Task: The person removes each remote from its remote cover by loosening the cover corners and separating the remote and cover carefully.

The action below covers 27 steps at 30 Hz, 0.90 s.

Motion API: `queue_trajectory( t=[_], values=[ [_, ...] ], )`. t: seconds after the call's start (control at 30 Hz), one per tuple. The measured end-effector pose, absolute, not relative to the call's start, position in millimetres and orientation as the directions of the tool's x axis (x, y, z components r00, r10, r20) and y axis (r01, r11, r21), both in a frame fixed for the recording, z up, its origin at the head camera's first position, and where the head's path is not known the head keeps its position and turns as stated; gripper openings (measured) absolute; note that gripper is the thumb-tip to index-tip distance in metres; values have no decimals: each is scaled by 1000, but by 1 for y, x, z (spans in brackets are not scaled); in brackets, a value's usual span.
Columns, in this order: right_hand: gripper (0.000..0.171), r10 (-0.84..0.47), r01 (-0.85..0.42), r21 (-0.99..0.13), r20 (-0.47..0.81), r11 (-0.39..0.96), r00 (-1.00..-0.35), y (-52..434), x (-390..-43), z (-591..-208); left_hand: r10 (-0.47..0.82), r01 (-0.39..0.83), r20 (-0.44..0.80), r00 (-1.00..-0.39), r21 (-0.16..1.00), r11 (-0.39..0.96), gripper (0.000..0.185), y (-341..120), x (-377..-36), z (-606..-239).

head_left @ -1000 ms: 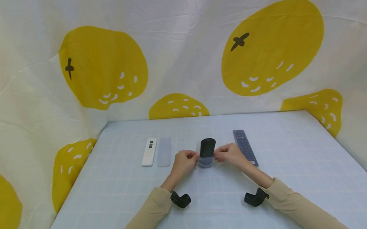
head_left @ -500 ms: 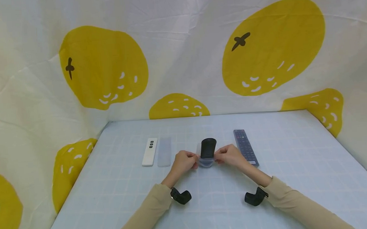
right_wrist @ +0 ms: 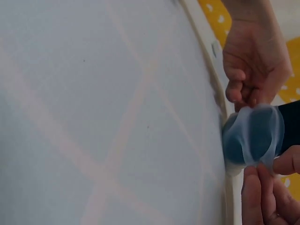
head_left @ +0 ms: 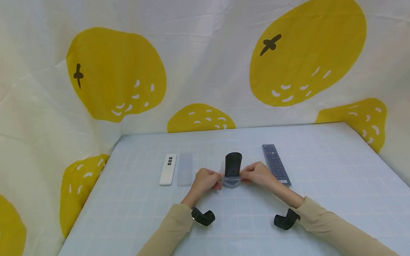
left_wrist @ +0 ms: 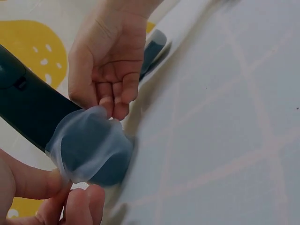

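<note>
A black remote control [head_left: 233, 165] stands tilted at mid table, its lower end inside a translucent, soft-looking sleeve [head_left: 231, 182]. My left hand [head_left: 206, 179] pinches the sleeve's edge on the left, between thumb and fingers. On the opposite side my right hand [head_left: 257, 173] pinches the edge too. From the left wrist, the remote's dark body [left_wrist: 33, 108] shows a small notch, and the thin film [left_wrist: 89, 145] lies rumpled over its end. Seen from the right wrist, the sleeve [right_wrist: 255, 133] is stretched between both hands' fingertips.
Left of the hands lie a white remote [head_left: 168, 169] with several dark buttons and a flat translucent sleeve [head_left: 184, 169]. A long dark blue remote [head_left: 276, 165] lies beyond the right forearm. Behind the checked table [head_left: 244, 233] hangs a white cloth [head_left: 205, 59] with yellow fruit prints.
Both hands stay almost in place, keeping their pinch. The sleeve's edge across the front of the black remote has shifted shape slightly. The head view has moved a little.
</note>
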State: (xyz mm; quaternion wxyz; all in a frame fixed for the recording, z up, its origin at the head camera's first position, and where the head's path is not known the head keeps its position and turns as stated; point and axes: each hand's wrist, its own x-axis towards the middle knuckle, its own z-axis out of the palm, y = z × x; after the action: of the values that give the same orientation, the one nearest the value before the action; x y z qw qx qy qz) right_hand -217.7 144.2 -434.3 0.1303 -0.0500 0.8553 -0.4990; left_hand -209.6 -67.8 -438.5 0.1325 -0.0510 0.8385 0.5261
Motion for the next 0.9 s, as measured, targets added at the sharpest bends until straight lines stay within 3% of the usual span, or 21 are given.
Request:
queue_trajectory(
  t=[0.2, 0.5, 0.9],
  values=[
    [22, -221, 33, -878, -157, 477, -963, 144, -223, -440, 67, -182, -235, -970, 878, 443, 20, -67, -213, -439],
    [23, -303, 58, -924, -183, 378, -935, 148, -223, -451, 97, -236, -296, -950, 886, 399, 20, -68, -213, -446],
    [28, -357, 68, -950, -180, 304, -916, 153, -217, -449, 111, -269, -305, -946, 927, 260, 28, -63, -203, -442]
  ],
)
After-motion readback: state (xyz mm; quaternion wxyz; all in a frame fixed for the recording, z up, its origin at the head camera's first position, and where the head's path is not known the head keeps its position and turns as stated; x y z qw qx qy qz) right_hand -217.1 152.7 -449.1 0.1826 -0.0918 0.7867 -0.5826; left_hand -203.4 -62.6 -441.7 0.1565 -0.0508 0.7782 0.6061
